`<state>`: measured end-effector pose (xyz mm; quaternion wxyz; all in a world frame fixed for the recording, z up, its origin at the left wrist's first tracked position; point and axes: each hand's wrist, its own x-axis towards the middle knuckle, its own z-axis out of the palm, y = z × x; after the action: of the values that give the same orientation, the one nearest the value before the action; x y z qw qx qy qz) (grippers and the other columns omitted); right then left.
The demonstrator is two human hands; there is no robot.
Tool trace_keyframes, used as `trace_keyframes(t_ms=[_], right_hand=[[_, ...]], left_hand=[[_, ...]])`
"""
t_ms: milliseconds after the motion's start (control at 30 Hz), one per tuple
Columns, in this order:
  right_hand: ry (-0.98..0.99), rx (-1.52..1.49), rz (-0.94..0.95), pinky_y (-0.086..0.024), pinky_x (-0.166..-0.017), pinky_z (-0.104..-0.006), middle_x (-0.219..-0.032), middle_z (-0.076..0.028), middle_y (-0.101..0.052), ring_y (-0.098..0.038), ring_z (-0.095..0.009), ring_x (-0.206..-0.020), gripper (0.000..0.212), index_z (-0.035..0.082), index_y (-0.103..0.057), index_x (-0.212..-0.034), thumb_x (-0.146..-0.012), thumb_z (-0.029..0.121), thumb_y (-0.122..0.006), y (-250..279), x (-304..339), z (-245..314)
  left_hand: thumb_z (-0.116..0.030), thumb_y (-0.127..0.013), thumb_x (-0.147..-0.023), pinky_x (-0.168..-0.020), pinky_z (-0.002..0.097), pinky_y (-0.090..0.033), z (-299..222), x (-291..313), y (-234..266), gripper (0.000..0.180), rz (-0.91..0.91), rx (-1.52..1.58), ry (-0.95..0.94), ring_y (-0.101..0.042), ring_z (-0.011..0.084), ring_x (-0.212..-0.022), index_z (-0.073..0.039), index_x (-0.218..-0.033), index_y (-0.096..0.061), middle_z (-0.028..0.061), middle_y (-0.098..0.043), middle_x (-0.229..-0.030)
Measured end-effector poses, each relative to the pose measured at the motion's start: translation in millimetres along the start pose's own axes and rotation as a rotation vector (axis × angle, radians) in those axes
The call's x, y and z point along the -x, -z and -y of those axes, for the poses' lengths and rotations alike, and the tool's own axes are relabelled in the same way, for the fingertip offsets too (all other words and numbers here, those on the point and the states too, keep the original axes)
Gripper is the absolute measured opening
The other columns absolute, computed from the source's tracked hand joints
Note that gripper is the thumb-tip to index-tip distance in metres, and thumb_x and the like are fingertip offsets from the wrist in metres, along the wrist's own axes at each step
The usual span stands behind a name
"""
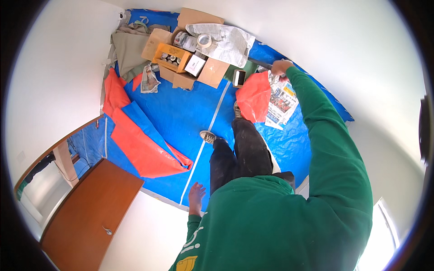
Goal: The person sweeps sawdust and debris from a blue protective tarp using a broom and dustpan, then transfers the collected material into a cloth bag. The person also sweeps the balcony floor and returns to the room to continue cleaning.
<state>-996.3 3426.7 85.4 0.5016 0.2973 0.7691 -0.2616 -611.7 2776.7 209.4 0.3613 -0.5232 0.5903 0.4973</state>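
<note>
Stretched out to the far right, my right hand (281, 67) is closed round a dark grey rod-like handle (261, 63). The rod runs leftward from my fist toward the newspaper; I cannot make out what kind of tool it is. Below that hand lie printed newspaper sheets (282, 101) and a red plastic sheet (254, 98). My left hand (197, 198) hangs low beside my leg, fingers apart and holding nothing.
A blue tarp (172, 115) covers the floor. At the far side stands an open cardboard box (212, 72) with cans, a tape roll (204, 41) and newspaper. A folded red sheet (135, 149) lies left. White walls surround this; a brown door (90, 212) stands lower left.
</note>
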Motion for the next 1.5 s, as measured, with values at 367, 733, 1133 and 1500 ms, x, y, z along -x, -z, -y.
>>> trace_keyframes(t_ms=[367,733,1133,1500], right_hand=[[-0.393,-1.432,0.034,-0.041,-0.044,-0.0269,-0.058,0.000,-0.050,-0.047,-0.013,-0.047,0.017,0.009,-0.052,-0.078,-0.093,0.003,-0.055,5,-70,-32],[-0.400,-2.130,-0.083,-0.037,-0.044,-0.0267,-0.062,0.000,-0.045,-0.044,-0.013,-0.050,0.018,0.010,-0.048,-0.075,-0.091,0.003,-0.049,-58,-33,-169],[-0.552,-2.114,-0.131,-0.040,-0.046,-0.0284,-0.069,-0.004,-0.050,-0.050,-0.014,-0.054,0.007,0.006,-0.051,-0.086,-0.088,0.001,-0.046,-93,-19,-268],[-0.457,-1.979,-0.495,-0.049,-0.051,-0.0272,-0.072,-0.001,-0.050,-0.052,-0.015,-0.059,0.015,0.015,-0.052,-0.083,-0.085,0.000,-0.053,-139,50,-301]], left_hand=[[-0.034,-0.062,-0.106,-0.099,0.0441,-0.054,-21,-20,-9,0.061,0.012,-0.007,-0.053,-0.066,0.0285,-0.118,-0.003,-0.154,-0.043,0.0147,-0.063,-0.133],[-0.032,-0.062,-0.105,-0.099,0.0442,-0.054,-1,-16,-9,0.061,0.027,0.052,-0.039,-0.066,0.0302,-0.117,-0.005,-0.155,-0.043,0.0168,-0.061,-0.137],[-0.028,-0.061,-0.103,-0.098,0.0437,-0.054,-52,-16,15,0.059,0.032,0.017,-0.001,-0.066,0.0288,-0.114,-0.005,-0.155,-0.042,0.0137,-0.061,-0.135],[-0.035,-0.059,-0.107,-0.099,0.0474,-0.053,-57,-13,-14,0.060,0.073,0.018,0.002,-0.065,0.0317,-0.119,-0.009,-0.157,-0.041,0.0148,-0.060,-0.139]])
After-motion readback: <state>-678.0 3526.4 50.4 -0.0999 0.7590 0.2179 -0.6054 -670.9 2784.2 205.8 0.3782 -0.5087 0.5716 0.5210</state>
